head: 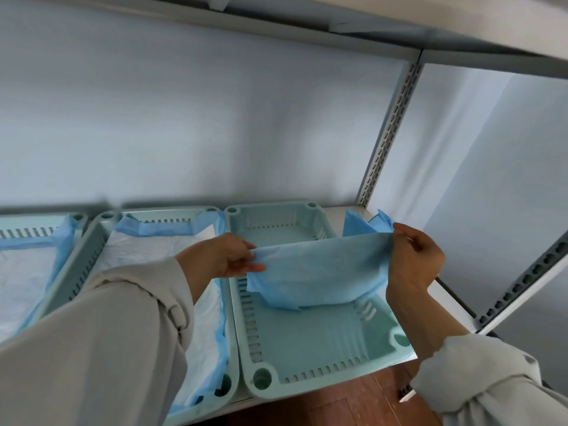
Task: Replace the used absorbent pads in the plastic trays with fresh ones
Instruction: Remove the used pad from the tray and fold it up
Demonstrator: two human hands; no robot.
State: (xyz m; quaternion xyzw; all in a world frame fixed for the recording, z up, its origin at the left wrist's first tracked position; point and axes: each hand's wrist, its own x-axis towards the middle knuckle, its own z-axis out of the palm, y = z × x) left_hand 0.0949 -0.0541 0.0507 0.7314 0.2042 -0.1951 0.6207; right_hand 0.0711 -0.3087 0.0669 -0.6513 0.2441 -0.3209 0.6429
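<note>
Overhead, three pale-green trays, two lined; one blue pad pinched between two hands.

The 3 trays are smooth, slightly glossy pale-green plastic. The held pad is thin, matt blue non-woven sheet, faintly textured. The shelf upright is matt painted metal; the floor glossy reddish wood.

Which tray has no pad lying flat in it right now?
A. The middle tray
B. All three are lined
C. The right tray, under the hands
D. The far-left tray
C: the right tray shows its bare green bottom, while the left hand and right hand hold a folded blue pad above it; the other two trays are lined.
</note>
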